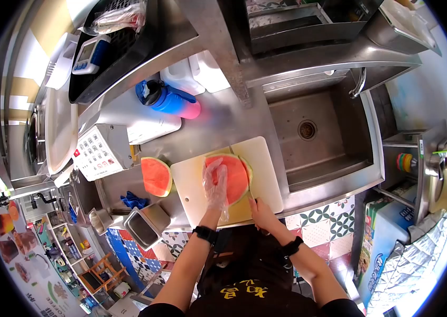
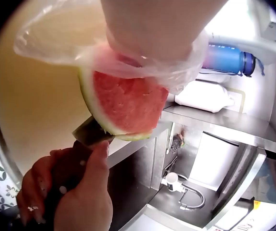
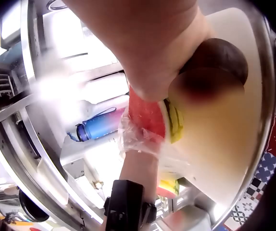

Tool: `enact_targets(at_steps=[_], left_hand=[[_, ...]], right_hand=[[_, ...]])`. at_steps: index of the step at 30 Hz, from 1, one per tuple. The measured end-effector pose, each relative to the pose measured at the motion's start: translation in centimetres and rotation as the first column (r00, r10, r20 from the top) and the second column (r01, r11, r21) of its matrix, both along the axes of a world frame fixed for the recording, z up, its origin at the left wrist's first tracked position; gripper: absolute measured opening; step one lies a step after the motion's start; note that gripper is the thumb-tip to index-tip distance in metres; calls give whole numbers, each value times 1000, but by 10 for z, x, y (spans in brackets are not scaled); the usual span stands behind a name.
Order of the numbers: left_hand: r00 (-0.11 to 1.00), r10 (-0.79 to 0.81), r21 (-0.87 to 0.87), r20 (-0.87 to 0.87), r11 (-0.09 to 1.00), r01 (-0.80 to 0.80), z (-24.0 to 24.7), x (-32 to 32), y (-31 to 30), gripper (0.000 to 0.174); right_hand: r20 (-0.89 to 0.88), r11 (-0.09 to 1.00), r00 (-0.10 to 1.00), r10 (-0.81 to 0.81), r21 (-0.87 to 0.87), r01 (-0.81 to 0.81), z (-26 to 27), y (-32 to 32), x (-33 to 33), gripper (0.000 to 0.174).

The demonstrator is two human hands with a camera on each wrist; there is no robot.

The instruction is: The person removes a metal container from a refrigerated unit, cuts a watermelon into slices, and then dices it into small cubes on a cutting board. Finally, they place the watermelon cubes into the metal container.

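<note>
A piece of watermelon [image 1: 238, 179] with red flesh lies on the pale cutting board [image 1: 263, 158]. My left hand [image 1: 215, 182], in a clear plastic glove, rests flat on the cut flesh. The right hand [image 1: 266, 216] is bare and grips a knife [image 2: 70, 166] by its dark, riveted handle. Its blade [image 2: 90, 132] stands at the rind side of the melon, partly hidden behind it. Along that right side, a thin rind-edged slice [image 1: 247, 171] stands close against the larger piece. The left fingers are out of sight in the left wrist view, behind wrist and glove.
Left of the board sits another watermelon wedge [image 1: 156, 177]. A blue and pink bottle [image 1: 173, 101] lies toward the back. The sink [image 1: 313, 129] is to the right. Near the front left are a steel container [image 1: 147, 227] and a blue cloth [image 1: 133, 200].
</note>
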State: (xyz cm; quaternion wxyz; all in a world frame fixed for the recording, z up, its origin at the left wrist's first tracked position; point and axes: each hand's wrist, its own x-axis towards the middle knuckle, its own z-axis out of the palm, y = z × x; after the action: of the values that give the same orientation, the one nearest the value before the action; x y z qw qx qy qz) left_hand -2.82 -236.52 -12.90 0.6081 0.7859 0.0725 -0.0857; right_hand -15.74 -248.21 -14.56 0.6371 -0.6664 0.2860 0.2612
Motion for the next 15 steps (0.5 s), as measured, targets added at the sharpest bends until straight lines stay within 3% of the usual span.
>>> enact_targets(at_steps=[2, 8, 11, 12, 14, 15], left_hand=[[1000, 3, 99, 6, 995, -3, 11, -18, 6, 24], [989, 33, 257, 142, 964, -69, -9, -35, 27, 31], [959, 280, -227, 39, 937, -264, -36, -28, 41, 33], [947, 317, -103, -50, 941, -321, -7, -23, 35, 32], [963, 268, 42, -6, 963, -267, -10, -18, 41, 32], [970, 244, 115, 6, 963, -243, -12, -19, 45, 32]], right_hand=[[-78, 999, 996, 38, 36, -36, 19, 1, -8, 43], [169, 976, 983, 78, -212, -41, -45, 38, -30, 39], [127, 925, 977, 169, -364, -113, -61, 59, -27, 37], [88, 929, 981, 173, -344, -133, -56, 62, -28, 38], [18, 934, 982, 187, -312, -172, -48, 62, -28, 39], [76, 945, 981, 179, -291, -149, -48, 61, -36, 38]])
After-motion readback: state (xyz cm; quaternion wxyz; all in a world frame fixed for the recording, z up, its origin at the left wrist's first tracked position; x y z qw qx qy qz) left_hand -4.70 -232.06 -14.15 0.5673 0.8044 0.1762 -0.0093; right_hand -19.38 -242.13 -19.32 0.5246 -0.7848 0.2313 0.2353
